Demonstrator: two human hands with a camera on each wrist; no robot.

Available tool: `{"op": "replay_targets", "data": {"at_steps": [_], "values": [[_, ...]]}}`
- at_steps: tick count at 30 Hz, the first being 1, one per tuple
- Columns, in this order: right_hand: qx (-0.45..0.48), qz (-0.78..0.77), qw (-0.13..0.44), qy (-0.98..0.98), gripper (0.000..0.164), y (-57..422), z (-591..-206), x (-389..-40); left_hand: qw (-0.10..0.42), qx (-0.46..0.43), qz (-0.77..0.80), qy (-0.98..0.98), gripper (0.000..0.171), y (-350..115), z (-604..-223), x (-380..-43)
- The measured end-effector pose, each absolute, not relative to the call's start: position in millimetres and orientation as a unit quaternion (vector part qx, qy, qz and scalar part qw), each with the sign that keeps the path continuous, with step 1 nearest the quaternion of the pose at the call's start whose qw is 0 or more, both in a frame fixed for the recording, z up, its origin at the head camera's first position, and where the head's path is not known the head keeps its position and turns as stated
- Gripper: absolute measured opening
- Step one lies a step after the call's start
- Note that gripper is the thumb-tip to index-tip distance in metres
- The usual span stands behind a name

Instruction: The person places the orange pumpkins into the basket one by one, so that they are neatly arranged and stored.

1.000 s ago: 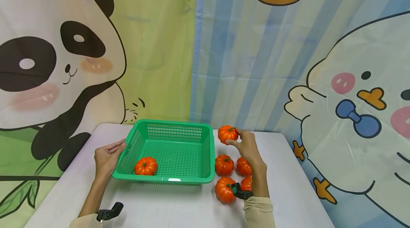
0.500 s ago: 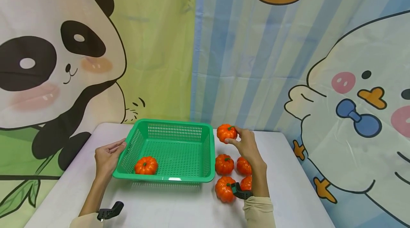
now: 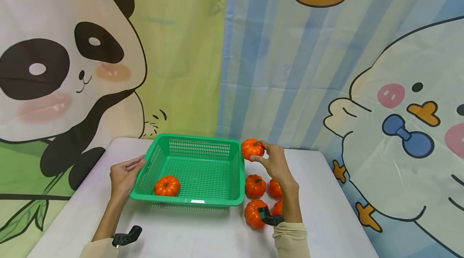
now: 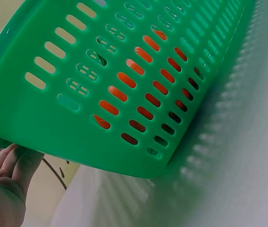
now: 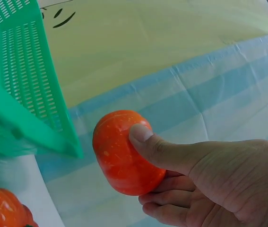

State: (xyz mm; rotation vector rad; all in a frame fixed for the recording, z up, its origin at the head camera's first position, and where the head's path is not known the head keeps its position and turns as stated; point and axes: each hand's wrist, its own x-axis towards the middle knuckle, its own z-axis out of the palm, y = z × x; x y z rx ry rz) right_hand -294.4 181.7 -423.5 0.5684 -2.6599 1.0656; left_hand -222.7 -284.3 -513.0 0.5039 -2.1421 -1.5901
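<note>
A green plastic basket (image 3: pixel 203 201) with slotted walls stands on the table, one small orange pumpkin (image 3: pixel 167 186) lying in its near left corner. My left hand (image 3: pixel 124 177) grips the basket's left rim between thumb and fingers; in the left wrist view the hand (image 4: pixel 6 184) shows at the rim's end. Off the basket's far right corner, my right hand (image 3: pixel 275 163) holds another orange pumpkin (image 3: pixel 251 149) above the table. The right wrist view has the thumb pressed on this pumpkin (image 5: pixel 122 153) and the fingers beneath it, beside the basket wall.
Several more pumpkins (image 3: pixel 255 186) sit on the white table (image 3: pixel 326 209) right of the basket, partly hidden by the right forearm. A printed curtain (image 3: pixel 268 69) hangs behind the table. Each wrist wears a black camera mount (image 3: pixel 127 236).
The right hand has carried its pumpkin slightly left and up, closer to the basket's right rim. The left hand keeps its grip on the basket. The whole view has shifted a little.
</note>
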Motion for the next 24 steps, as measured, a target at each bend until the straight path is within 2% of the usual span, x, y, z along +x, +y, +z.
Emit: {"op": "replay_targets", "data": {"at_steps": [14,24], "values": [[0.220,0.362,0.101,-0.900,0.058,154.3,-423.8,-290.1,0.212,0.182,-0.576,-0.768,0.041,-283.3,-514.8,-223.7],[0.226,0.366,0.074,-0.900,0.068,135.0,-426.6,-289.5,0.212,0.184,-0.574,-0.769,0.041,-284.7,-515.4,-223.4]]}}
